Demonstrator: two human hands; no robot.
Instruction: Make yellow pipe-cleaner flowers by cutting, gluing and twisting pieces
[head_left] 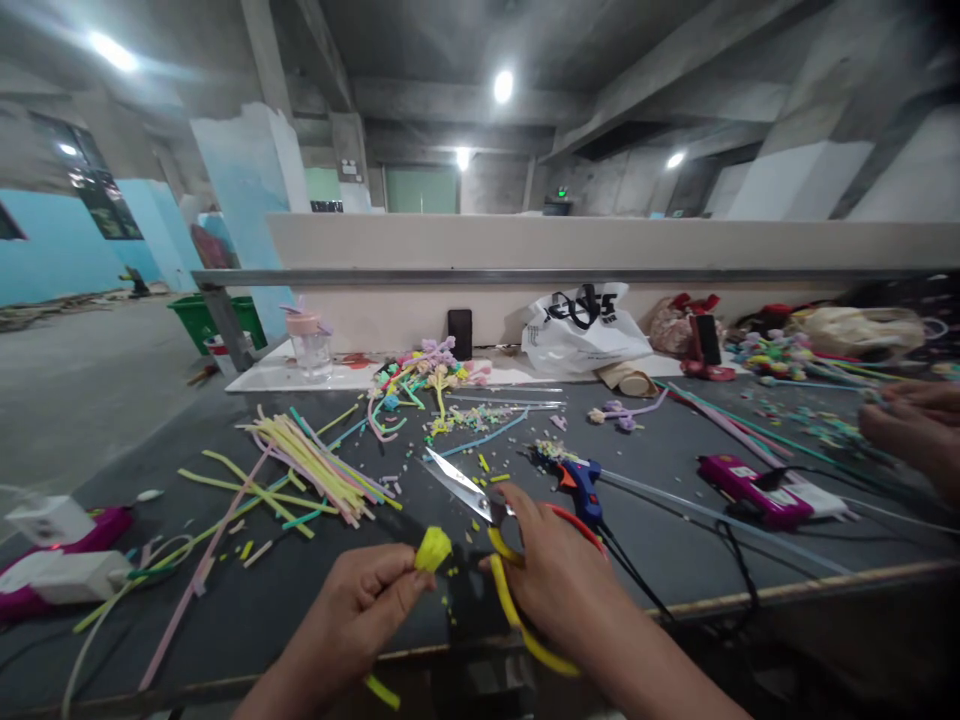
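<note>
My left hand (366,602) is closed in a pinch on a yellow chenille stem (433,549). Its bunched end sticks up past my fingertips, and a yellow tail shows below the hand. In my right hand (562,575) is a pair of scissors (459,485) with red and yellow handles. The blades point up and left, nearly together, above the tabletop and apart from the yellow piece. Small yellow clippings (484,463) lie around the blades. Left of the scissors rests a bundle of pastel chenille stems (322,465).
A blue hot glue gun (583,488) with a clear stick lies right of my right hand. Power strips (765,490) and cables sit at both sides. A cup (309,345), phone (460,333) and white bag (585,335) stand behind. Another person's hand (919,430) is at far right.
</note>
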